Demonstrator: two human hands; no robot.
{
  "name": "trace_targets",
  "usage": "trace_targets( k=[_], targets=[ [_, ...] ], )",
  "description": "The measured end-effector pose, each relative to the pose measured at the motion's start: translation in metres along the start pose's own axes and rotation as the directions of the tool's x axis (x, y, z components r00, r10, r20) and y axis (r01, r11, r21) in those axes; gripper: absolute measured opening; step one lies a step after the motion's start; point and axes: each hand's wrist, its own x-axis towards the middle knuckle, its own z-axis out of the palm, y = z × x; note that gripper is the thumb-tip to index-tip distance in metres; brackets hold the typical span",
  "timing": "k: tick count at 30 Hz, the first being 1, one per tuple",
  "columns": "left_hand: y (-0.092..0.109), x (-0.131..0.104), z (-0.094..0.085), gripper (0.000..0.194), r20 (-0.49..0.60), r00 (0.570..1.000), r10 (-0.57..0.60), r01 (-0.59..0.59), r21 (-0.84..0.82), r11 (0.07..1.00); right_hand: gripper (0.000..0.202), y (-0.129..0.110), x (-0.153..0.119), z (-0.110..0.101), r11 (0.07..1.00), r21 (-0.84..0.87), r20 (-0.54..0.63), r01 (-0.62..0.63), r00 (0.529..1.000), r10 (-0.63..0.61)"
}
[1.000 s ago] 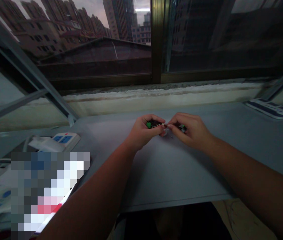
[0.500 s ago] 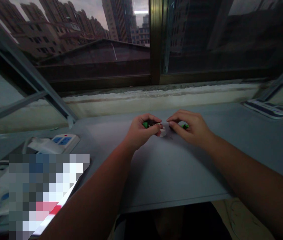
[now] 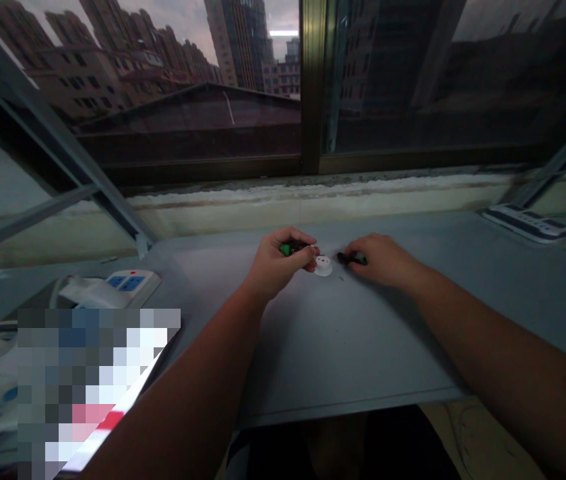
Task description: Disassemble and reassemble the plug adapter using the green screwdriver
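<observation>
My left hand (image 3: 271, 267) is closed around a small green and dark object (image 3: 287, 249), whose kind I cannot make out; the fingers hide much of it. By those fingertips, a white round piece (image 3: 323, 266) with dark spots on top rests on the table. Whether the fingertips touch it is unclear. To the right, my right hand (image 3: 385, 259) grips a small black-and-green object (image 3: 355, 258), its rounded black end pointing left towards the white piece. A tiny thin bit (image 3: 341, 279) lies on the table between the hands.
The grey table (image 3: 333, 360) runs up to a wall below a window. White power strips (image 3: 135, 283) and cables lie at the left, beside a blurred-out screen. Another power strip (image 3: 527, 223) stands at the back right. Metal frame bars (image 3: 77, 157) rise at both sides.
My right hand has drawn its fingers in and turned, so more of the black-and-green object shows. My left hand has shifted slightly left, uncovering more of the white round piece.
</observation>
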Motion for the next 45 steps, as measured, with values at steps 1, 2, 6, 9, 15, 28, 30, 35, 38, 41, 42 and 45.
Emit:
trace_targets(
  k=[1, 2, 6, 9, 15, 28, 30, 35, 38, 41, 42, 45],
  targets=[
    [0.0, 0.0, 0.0, 0.025, 0.0, 1.0, -0.009, 0.009, -0.004, 1.0, 0.017, -0.001, 0.0, -0.001, 1.0, 0.026, -0.025, -0.007, 1.0, 0.008],
    [-0.001, 0.0, 0.001, 0.026, 0.003, 1.0, -0.022, 0.022, -0.01, 1.0, 0.016, -0.001, 0.001, -0.003, 0.997, 0.078, -0.057, -0.017, 0.998, 0.022],
    [-0.002, -0.001, 0.003, 0.034, 0.033, 0.995, -0.093, 0.095, -0.041, 0.995, 0.027, -0.002, 0.0, -0.006, 0.906, 0.422, -0.212, -0.023, 0.969, 0.123],
    [-0.005, -0.002, 0.004, 0.037, 0.035, 0.988, -0.151, 0.152, -0.053, 0.987, 0.038, -0.001, 0.0, -0.003, 0.796, 0.605, -0.241, -0.012, 0.95, 0.198],
    [-0.008, -0.002, 0.005, 0.036, 0.018, 0.978, -0.206, 0.207, -0.083, 0.975, 0.022, -0.004, 0.003, 0.003, 0.672, 0.741, -0.199, -0.006, 0.953, 0.228],
    [-0.01, -0.001, 0.004, 0.029, -0.008, 0.992, -0.13, 0.129, -0.054, 0.99, 0.023, -0.004, 0.005, 0.008, 0.635, 0.772, -0.169, -0.013, 0.96, 0.224],
    [-0.011, -0.001, 0.004, 0.031, -0.001, 0.988, -0.155, 0.154, -0.099, 0.983, 0.028, -0.003, 0.005, 0.007, 0.616, 0.788, -0.164, -0.009, 0.961, 0.224],
    [-0.017, 0.001, 0.004, 0.036, 0.01, 0.971, -0.239, 0.236, -0.186, 0.954, 0.033, -0.004, 0.004, 0.002, 0.585, 0.811, -0.154, -0.002, 0.964, 0.218],
    [-0.019, 0.002, 0.002, 0.038, 0.013, 0.964, -0.267, 0.264, -0.201, 0.943, 0.036, -0.005, 0.003, 0.0, 0.588, 0.808, -0.148, -0.027, 0.957, 0.248],
    [-0.018, 0.001, 0.002, 0.036, 0.024, 0.958, -0.287, 0.286, -0.203, 0.937, 0.04, -0.004, 0.003, -0.001, 0.595, 0.802, -0.148, -0.05, 0.949, 0.279],
    [-0.018, 0.001, 0.002, 0.034, 0.023, 0.956, -0.293, 0.292, -0.203, 0.935, 0.041, -0.003, 0.003, -0.001, 0.591, 0.805, -0.149, -0.052, 0.946, 0.287],
    [-0.015, 0.0, 0.004, 0.027, 0.011, 0.947, -0.322, 0.317, -0.21, 0.925, 0.043, -0.002, 0.003, -0.004, 0.539, 0.841, -0.143, -0.046, 0.942, 0.303]
  ],
)
